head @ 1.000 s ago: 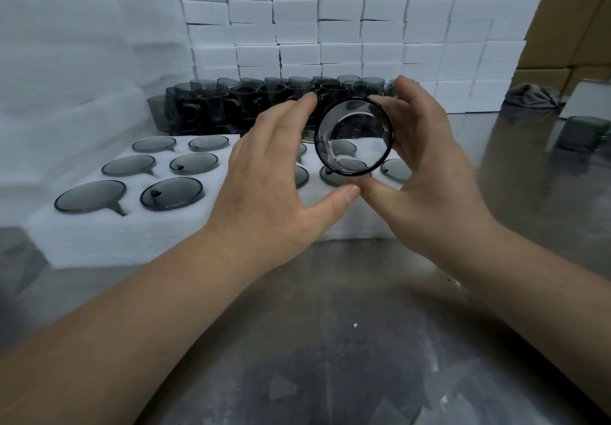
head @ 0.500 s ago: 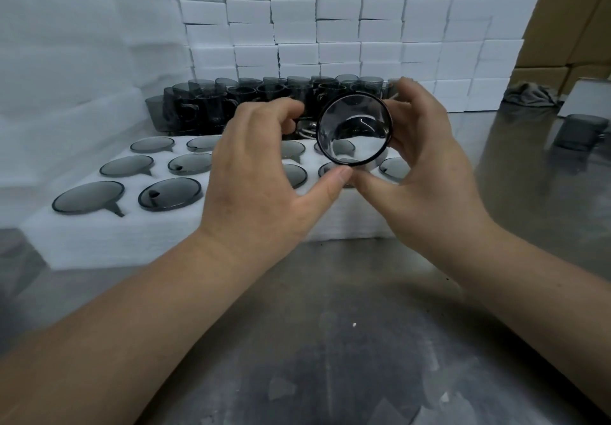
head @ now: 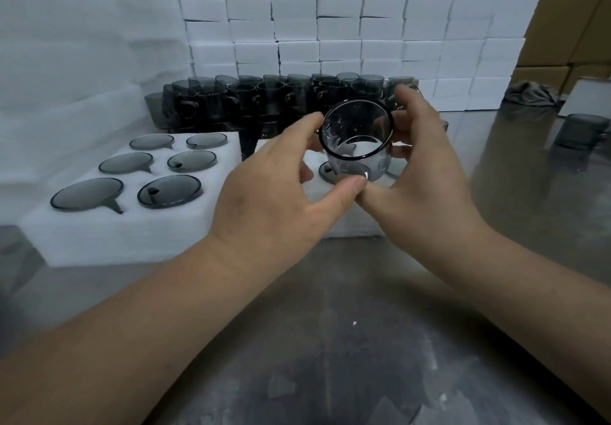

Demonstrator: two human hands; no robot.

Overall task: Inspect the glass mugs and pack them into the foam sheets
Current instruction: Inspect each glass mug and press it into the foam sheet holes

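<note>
- Smoky glass mug (head: 358, 127), round, thin-walled and see-through, held up over the right-hand foam sheet (head: 353, 226), tipped so its dark rim faces the camera.
- Left hand (head: 274, 193) pinching the mug: forefinger at the rim's left edge, thumb under the lower wall.
- Right hand (head: 426, 173) curled round the mug's far side, thumb below and touching the left thumb.
- Left-hand foam sheet (head: 132, 233), white, soft and grainy, with six packed mugs (head: 169, 191) sunk into round cut-outs and showing as grey discs level with the foam.
- Loose mugs (head: 264, 100), dark grey with handles, crowded close together behind the sheets.
- Foam blocks (head: 330, 28), white and stacked like bricks, at the back.
- Worktop (head: 363, 342) of dull grey metal, scuffed and dusty.
- Lone mug (head: 578, 130) standing far right.
</note>
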